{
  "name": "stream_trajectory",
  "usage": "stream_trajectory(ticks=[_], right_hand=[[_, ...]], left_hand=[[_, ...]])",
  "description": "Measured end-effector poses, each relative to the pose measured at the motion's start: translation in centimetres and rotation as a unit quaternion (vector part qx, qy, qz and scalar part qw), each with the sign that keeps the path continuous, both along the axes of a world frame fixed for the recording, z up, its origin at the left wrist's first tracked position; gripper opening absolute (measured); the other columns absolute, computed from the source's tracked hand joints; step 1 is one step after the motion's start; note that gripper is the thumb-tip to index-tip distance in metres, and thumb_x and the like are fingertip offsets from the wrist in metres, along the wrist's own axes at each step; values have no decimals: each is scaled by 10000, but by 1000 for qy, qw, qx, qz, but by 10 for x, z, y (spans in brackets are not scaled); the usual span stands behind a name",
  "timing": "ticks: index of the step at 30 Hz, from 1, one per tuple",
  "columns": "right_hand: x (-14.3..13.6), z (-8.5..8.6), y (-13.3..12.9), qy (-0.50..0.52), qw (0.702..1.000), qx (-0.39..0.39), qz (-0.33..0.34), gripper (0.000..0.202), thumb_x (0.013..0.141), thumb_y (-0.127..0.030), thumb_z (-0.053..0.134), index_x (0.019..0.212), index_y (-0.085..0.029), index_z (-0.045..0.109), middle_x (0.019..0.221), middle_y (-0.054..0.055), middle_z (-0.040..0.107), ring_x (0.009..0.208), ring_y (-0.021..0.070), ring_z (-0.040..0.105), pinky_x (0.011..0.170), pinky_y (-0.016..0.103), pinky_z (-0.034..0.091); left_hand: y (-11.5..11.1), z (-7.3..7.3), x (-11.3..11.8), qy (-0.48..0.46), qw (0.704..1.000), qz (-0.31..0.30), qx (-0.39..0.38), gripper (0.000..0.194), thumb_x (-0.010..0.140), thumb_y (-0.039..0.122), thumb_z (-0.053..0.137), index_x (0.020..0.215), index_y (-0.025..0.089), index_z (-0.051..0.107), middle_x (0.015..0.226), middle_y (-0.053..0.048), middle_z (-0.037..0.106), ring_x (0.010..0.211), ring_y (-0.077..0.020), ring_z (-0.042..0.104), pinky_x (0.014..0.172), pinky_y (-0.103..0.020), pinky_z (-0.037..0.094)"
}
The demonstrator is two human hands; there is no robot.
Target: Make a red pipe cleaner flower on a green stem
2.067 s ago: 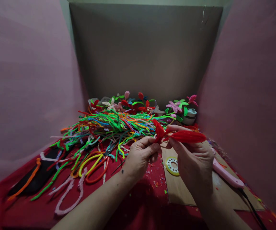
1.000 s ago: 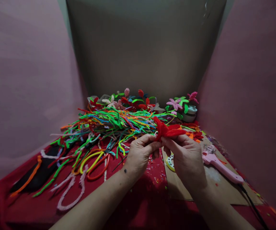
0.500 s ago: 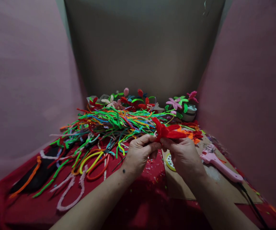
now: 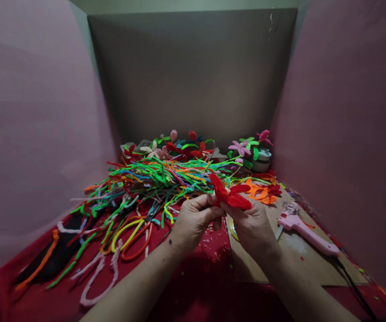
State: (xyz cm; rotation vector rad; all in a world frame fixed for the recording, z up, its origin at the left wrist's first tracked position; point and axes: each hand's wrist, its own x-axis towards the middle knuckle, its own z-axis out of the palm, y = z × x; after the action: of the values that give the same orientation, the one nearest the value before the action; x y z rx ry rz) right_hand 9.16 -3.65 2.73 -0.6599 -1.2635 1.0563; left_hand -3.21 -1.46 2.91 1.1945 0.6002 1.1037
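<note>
Between both hands, raised over the table, is a red pipe-cleaner flower (image 4: 230,197) with several long petals and small pale bits at its centre. My left hand (image 4: 196,219) pinches it from the left side, thumb and fingertips together at its base. From below and the right, my right hand (image 4: 249,223) grips it with thumb and fingers; the flower's lower petals hide part of these fingertips. Behind the hands spreads a big heap of coloured pipe cleaners (image 4: 159,174). Scissors (image 4: 136,239) with yellow and red handles lie left of my left hand.
A pink hot glue gun (image 4: 308,232) with a black cord rests on a cardboard sheet (image 4: 253,268) at the right. Orange pipe-cleaner pieces (image 4: 260,193) lie beyond my right hand. Finished flowers (image 4: 241,146) stand at the back. Pink panels (image 4: 35,125) flank the red cloth (image 4: 199,286).
The flower has turned in my hands, its petals now facing more toward me with the pale centre showing. The camera view has tilted up slightly and shifted.
</note>
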Motion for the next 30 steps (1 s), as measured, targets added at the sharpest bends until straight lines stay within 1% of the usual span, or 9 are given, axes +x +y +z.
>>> stream_trajectory(ticks=[7, 10, 14, 17, 20, 23, 25, 27, 30], right_hand=[[1, -3, -3, -44, 991, 60, -115, 219, 787, -241, 617, 573, -197, 627, 597, -20, 511, 590, 122, 447, 544, 248, 367], [2, -1, -4, -79, 978, 105, -161, 179, 807, -216, 585, 638, -199, 644, 698, -1, 513, 673, 135, 455, 603, 259, 383], [2, 1, -6, -139, 954, 185, -192, 178, 834, -158, 537, 686, -205, 625, 762, 8, 502, 733, 143, 476, 642, 267, 395], [4, 3, -8, -194, 935, 245, -165, 162, 838, -114, 524, 829, -228, 638, 869, 24, 557, 850, 166, 505, 751, 309, 404], [5, 6, -10, -251, 916, 294, -111, 240, 843, -66, 494, 962, -231, 620, 892, 38, 598, 870, 180, 526, 802, 358, 396], [4, 8, -10, -295, 894, 324, -88, 208, 847, -53, 474, 941, -175, 613, 849, 64, 610, 817, 184, 534, 751, 361, 414], [4, 8, -10, -322, 879, 339, -92, 175, 854, -57, 462, 897, -143, 607, 824, 80, 614, 793, 186, 531, 724, 359, 420], [4, 6, -9, -342, 866, 351, -103, 171, 862, -64, 445, 888, -129, 600, 816, 91, 618, 784, 190, 530, 714, 365, 422], [4, 4, -8, -349, 859, 357, -111, 196, 873, -74, 427, 924, -145, 603, 812, 84, 622, 776, 187, 533, 709, 361, 430]], left_hand=[[3, 2, -5, 40, 999, -24, 25, 151, 677, 200, 701, 816, 142, 688, 719, -13, 669, 632, -99, 575, 642, -212, 436], [4, 4, -6, 27, 999, 1, 43, 234, 687, 221, 701, 912, 159, 680, 845, -31, 682, 766, -119, 589, 726, -215, 437], [4, 12, -12, -21, 997, 59, 49, 184, 716, 262, 680, 878, 178, 662, 835, -10, 668, 731, -96, 575, 717, -199, 433], [4, 27, -21, -27, 996, 68, 51, 192, 770, 351, 610, 839, 180, 663, 770, -10, 660, 649, -89, 566, 658, -204, 439], [3, 49, -34, 53, 995, 16, 79, 351, 812, 443, 512, 734, 140, 672, 691, -46, 650, 614, -110, 569, 612, -222, 446], [0, 74, -43, 213, 971, -39, 104, 264, 777, 338, 586, 648, 123, 669, 618, -46, 636, 548, -92, 548, 560, -200, 429], [-2, 89, -45, 260, 959, -66, 92, 204, 746, 298, 613, 655, 127, 673, 614, -55, 647, 537, -109, 567, 551, -219, 442], [-6, 100, -42, 306, 946, -65, 89, 169, 730, 262, 617, 644, 125, 665, 598, -53, 638, 527, -115, 566, 533, -226, 442], [-10, 108, -35, 363, 917, -54, 154, 160, 739, 224, 587, 623, 125, 636, 557, -17, 589, 505, -91, 519, 498, -199, 408]])
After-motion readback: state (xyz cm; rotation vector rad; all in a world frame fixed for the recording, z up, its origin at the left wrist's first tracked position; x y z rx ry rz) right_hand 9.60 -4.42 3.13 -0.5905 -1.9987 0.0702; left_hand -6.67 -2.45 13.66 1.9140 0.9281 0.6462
